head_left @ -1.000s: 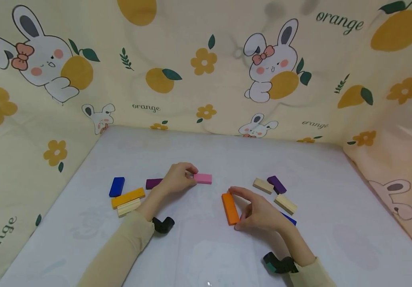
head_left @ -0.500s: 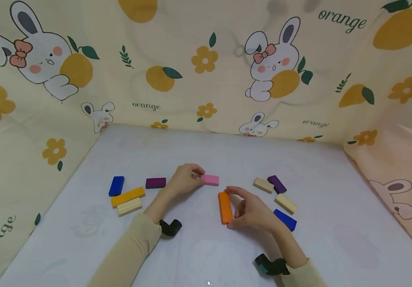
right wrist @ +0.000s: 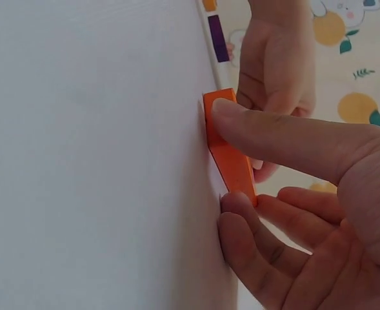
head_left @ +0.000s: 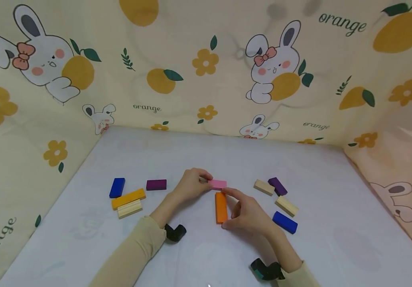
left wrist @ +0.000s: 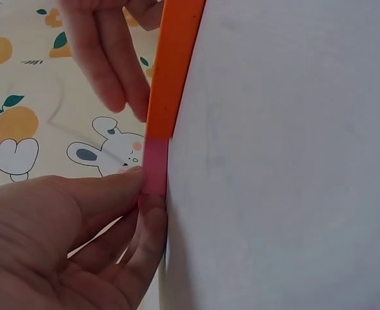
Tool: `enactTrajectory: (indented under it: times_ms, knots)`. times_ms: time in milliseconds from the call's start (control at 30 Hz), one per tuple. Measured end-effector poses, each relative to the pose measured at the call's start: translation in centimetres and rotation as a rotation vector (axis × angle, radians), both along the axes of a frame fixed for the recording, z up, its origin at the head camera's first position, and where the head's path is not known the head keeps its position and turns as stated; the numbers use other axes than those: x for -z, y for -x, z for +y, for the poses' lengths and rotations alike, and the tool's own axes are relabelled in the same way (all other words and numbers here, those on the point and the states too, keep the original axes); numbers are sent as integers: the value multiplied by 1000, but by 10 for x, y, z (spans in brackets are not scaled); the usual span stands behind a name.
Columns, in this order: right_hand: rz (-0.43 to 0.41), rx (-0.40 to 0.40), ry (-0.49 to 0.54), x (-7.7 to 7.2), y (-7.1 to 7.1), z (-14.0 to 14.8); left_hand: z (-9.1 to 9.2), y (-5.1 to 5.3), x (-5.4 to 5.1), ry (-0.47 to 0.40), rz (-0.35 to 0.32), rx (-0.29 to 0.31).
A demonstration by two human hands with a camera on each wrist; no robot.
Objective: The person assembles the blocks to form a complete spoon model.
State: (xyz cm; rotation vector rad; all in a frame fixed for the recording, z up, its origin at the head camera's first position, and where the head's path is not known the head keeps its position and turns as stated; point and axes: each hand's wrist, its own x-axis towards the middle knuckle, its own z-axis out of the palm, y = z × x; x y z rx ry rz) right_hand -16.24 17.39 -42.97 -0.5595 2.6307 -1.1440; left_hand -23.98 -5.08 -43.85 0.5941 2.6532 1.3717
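Observation:
Between thumb and fingers my left hand (head_left: 192,184) pinches the left end of a pink block (head_left: 218,184), which lies crosswise on the white tabletop (head_left: 177,155). Just in front of it, an orange block (head_left: 221,208) points toward me. My right hand (head_left: 250,213) grips this one by its two ends, thumb at the near end and fingers at the far end. The left wrist view has the orange block (left wrist: 173,71) right beside the pink block (left wrist: 155,166); whether they touch I cannot tell. In the right wrist view the thumb presses on the near end of the orange block (right wrist: 231,152).
To the left lie a blue block (head_left: 117,187), a yellow block (head_left: 128,199), a plain wooden block (head_left: 130,209) and a purple block (head_left: 156,184). On the right are two wooden blocks (head_left: 286,206), a dark purple block (head_left: 277,186) and another blue block (head_left: 285,222). A patterned cloth (head_left: 177,52) walls the back and sides.
My left hand has slid the pink block to the right and slightly nearer. My right hand has shifted the orange block a little left, so the two blocks are now close together.

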Motion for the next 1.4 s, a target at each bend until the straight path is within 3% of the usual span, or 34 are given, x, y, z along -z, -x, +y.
enactTrajectory:
  times_ms: [167,433,733,967,1400]
  knots:
    - [41,-2,-16,-3,-1,-3,0,-1,-2,-11,22,2]
    - [62,18,-20,-1,-1,-6,-1,0,0,-7,-15,26]
    - [78,40,-37,1,0,-8,-1,3,3,6,-2,45]
    - [102,16,-31,2,1,-7,0,4,3,1,8,48]
    - [58,2,-31,0,-1,-7,3,0,0,33,-6,46]
